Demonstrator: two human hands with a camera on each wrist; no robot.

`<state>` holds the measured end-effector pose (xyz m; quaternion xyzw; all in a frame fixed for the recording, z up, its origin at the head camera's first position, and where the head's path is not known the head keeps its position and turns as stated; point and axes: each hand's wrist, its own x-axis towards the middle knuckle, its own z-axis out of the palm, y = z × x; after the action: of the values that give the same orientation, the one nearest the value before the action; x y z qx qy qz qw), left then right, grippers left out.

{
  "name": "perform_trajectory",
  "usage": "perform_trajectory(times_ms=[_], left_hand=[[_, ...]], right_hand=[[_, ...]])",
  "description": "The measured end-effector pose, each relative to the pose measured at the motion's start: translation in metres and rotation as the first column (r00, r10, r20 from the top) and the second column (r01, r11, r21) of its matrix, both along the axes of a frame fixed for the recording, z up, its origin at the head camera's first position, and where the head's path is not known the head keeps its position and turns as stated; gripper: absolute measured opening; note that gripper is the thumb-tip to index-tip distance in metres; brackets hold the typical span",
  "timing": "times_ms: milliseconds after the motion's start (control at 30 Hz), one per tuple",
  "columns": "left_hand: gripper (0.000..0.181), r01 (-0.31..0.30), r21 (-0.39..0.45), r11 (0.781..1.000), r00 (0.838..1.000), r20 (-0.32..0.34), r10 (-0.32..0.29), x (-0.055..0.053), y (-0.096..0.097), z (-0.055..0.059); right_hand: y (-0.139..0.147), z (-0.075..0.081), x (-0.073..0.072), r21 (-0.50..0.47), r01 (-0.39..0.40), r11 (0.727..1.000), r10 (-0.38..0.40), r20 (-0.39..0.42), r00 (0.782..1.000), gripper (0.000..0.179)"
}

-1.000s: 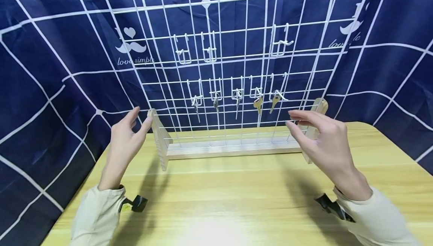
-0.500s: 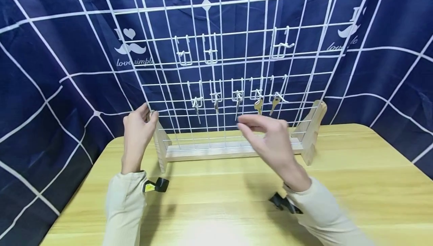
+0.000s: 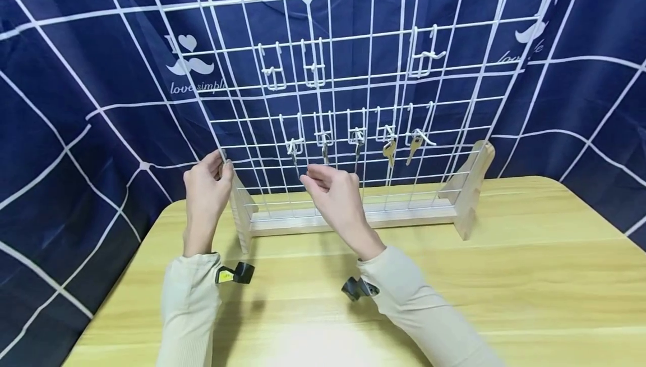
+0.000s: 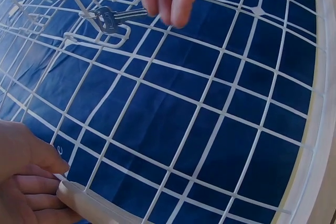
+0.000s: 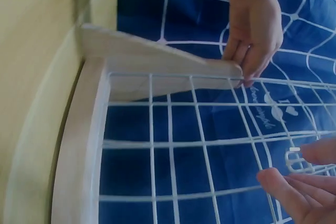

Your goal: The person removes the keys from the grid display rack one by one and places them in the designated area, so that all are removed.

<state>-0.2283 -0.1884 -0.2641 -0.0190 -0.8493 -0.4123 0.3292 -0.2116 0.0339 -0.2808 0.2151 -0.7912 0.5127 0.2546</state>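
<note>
Right hand [image 3: 335,193] has moved leftward along the rack [image 3: 287,226], reaching the leftmost key [image 4: 111,22], which hangs nearest the rack's left edge; fingers parted, contact undetermined. Left hand [image 3: 206,190] grips that edge, presumably for steadiness.

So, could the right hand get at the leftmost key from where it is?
Probably yes: the right hand is close to the lower end of the leftmost key, nothing shows between them, and the left hand is aside at the wooden end support.
</note>
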Motion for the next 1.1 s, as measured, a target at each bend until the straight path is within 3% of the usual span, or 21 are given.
perform_trajectory(times_ms=[267,567,733,1100], left_hand=[[0.034,0.023,-0.053,0.998,1.000,0.011,-0.023,0.001,-0.002,-0.002],[0.026,-0.014,-0.139,0.990,1.000,-0.021,0.011,0.001,-0.002,-0.003],[0.019,-0.034,-0.160,0.986,0.998,-0.057,0.026,0.003,-0.002,0.000],[0.010,-0.059,-0.187,0.981,0.997,-0.056,0.050,0.004,0.001,0.000]], right_hand=[[-0.021,0.005,-0.004,-0.139,-0.030,0.990,0.034,0.027,0.999,0.023],[-0.032,0.011,-0.001,-0.325,-0.116,0.939,0.167,0.134,0.977,0.016],[-0.028,0.018,0.003,-0.343,-0.171,0.924,0.226,0.127,0.966,0.016],[-0.016,0.026,0.013,-0.367,-0.287,0.885,0.370,0.179,0.911,0.017]])
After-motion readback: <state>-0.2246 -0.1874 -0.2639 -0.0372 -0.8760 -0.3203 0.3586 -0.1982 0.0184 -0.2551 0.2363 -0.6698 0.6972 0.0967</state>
